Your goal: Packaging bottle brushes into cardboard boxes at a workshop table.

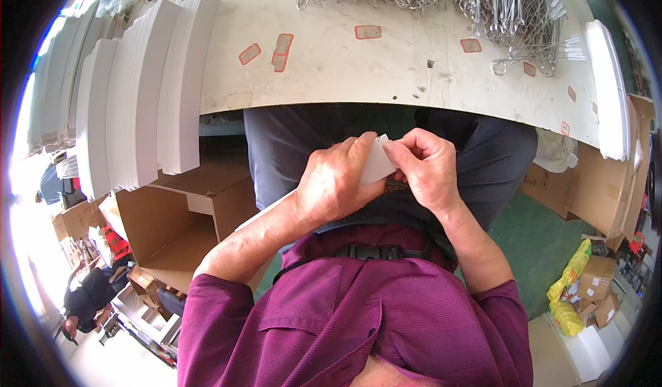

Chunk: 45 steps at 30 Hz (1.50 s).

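Above my lap I have a long, narrow white cardboard box [378, 165], its end pointing away from me. My left hand [339, 179] wraps round it close to that end, and the rest runs back beneath my left forearm. At the same end, the thumb and fingers of my right hand [429, 168] pinch the edge by a small raised flap. Whether anything is inside the box cannot be seen. On the table's left side stand stacks of similar long white boxes [181, 83].
The worn white table [310, 76] carries heaps of thin wire tools with looped ends [507, 14] at the far right. More white boxes [607, 90] line its right edge. An open brown carton [172, 239] stands at lower left. Another person [89, 294] is beyond it.
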Tool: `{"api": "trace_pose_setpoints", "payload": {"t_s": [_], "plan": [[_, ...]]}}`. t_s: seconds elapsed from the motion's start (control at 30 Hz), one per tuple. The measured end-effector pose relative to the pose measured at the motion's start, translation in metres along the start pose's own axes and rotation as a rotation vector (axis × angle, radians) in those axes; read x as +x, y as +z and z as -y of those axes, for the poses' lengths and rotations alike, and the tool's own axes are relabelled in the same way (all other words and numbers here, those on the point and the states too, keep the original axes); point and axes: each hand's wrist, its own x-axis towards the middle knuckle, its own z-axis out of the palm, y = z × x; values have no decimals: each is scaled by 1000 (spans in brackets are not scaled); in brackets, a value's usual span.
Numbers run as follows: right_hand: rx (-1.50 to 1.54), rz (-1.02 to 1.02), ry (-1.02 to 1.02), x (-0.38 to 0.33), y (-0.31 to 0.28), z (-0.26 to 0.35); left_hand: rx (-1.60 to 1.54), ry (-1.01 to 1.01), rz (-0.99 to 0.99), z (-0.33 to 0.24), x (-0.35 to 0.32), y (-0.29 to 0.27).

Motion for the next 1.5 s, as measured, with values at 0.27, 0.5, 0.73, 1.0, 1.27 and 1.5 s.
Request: {"api": "trace_pose_setpoints", "payload": {"t_s": [0.27, 0.5, 0.73, 1.0, 1.27, 1.5], "plan": [[-116, -83, -158, -7, 12, -7, -24, -38, 9, -3, 0, -2], [-341, -115, -581, -10, 16, -20, -68, -58, 21, -1, 2, -5], [-478, -42, -584, -14, 17, -10, -83, -35, 25, 2, 1, -9], [-246, -26, -389, -24, 23, -3, -116, -97, 49, -1, 6, -12], [-279, -17, -383, -20, 28, -12, -96, -86, 25, 3, 2, -8], [-388, -57, -442, -23, 37, -9, -69, -35, -40, 6, -1, -8]]}}
